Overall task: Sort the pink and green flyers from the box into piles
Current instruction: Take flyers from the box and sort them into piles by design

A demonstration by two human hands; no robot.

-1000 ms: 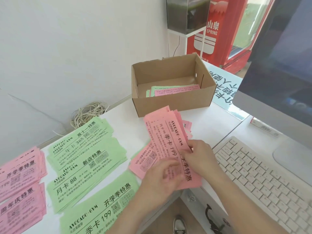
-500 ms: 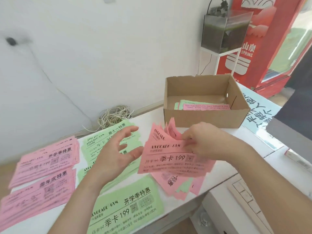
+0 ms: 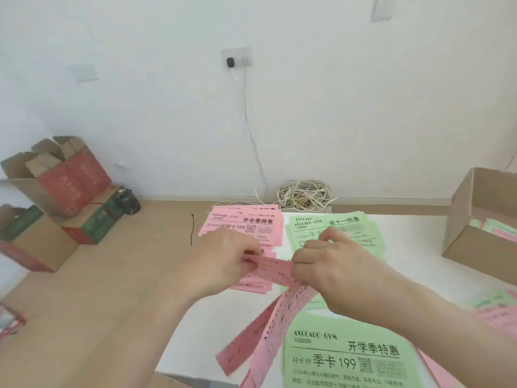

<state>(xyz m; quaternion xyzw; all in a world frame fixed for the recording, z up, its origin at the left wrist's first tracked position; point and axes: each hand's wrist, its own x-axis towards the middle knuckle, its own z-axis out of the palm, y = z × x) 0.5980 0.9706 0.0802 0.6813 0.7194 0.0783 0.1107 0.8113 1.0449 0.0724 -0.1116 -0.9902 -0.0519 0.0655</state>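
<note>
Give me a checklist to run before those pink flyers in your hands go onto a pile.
1. Left hand gripping the held pink flyers: ok.
2. Right hand gripping them: ok.
3. Bundle squared up: not ok; sheets fan out and hang over the near green pile.
4. Only pink in the bundle: cannot tell; inner sheets hidden.
5. Far pink pile in view beyond the hands: ok.
6. Print matches that pile: cannot tell; blurred.

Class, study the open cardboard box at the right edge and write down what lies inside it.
Inside the cardboard box lie green flyers and some pink flyers. The near wall and the picture's edge hide the rest, so their number cannot be told.
</note>
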